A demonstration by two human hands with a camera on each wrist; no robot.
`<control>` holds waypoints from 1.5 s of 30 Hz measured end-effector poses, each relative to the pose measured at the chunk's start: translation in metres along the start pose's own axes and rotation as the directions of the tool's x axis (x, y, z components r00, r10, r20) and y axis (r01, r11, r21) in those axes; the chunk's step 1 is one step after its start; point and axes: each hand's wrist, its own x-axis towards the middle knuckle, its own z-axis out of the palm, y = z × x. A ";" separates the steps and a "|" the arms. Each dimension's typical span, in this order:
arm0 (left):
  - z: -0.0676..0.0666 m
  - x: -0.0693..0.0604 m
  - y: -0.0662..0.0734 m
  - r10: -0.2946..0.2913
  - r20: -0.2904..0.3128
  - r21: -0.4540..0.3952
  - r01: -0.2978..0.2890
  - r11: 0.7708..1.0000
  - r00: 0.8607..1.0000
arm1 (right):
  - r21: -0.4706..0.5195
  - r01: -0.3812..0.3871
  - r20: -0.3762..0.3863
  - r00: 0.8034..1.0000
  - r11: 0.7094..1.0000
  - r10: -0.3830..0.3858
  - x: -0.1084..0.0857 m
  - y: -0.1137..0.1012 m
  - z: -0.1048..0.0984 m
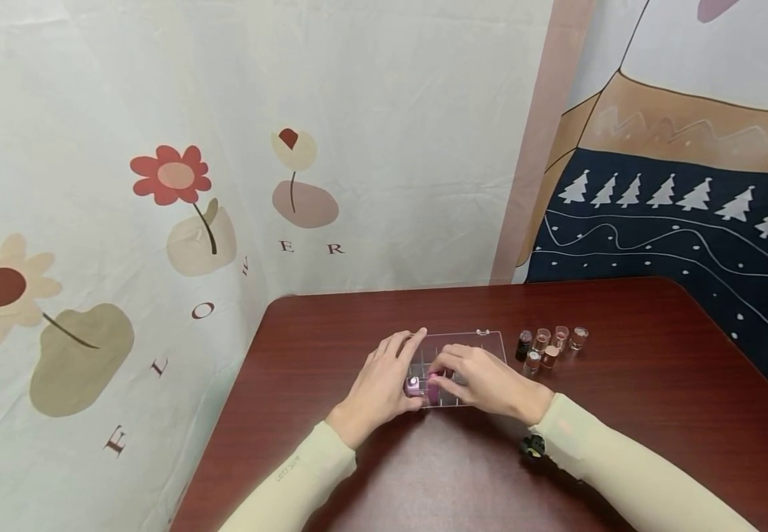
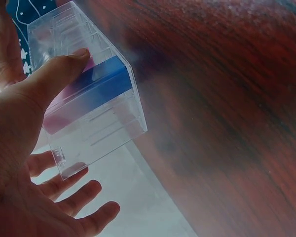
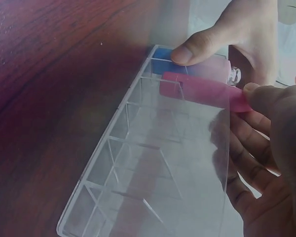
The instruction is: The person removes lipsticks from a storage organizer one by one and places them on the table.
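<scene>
A clear plastic compartment box point(image 1: 437, 342) stands on the table. My left hand point(image 1: 380, 380) holds its left end, thumb on the near side and fingers spread along the far side. My right hand point(image 1: 490, 380) pinches a bright pink tube-like bottle point(image 3: 202, 91) by its end; the other end sits inside a compartment. Beside it, in the end compartment, lies a blue and pale pink container point(image 3: 212, 69) with a clear faceted tip. The left thumb point(image 2: 64, 71) covers part of that container in the left wrist view. Other compartments seen in the right wrist view hold nothing.
Several small bottles or jars point(image 1: 550, 358), some with clear tops and one dark point(image 1: 523, 344), stand on the brown table point(image 1: 331, 332) right of the box. Printed cloths hang behind the table and at its left. A dark watch-like device point(image 1: 533, 445) is at the right wrist.
</scene>
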 end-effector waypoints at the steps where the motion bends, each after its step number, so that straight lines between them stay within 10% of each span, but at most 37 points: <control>1: 0.000 0.000 0.000 0.000 -0.001 -0.001 0.000 1.000 1.000 | 0.001 0.000 -0.005 1.000 1.000 0.000 0.000 0.000 -0.001; 45: 0.000 0.000 0.001 -0.002 -0.008 0.004 0.002 1.000 1.000 | -0.062 0.032 -0.226 0.973 0.998 -0.045 -0.029 0.009 -0.050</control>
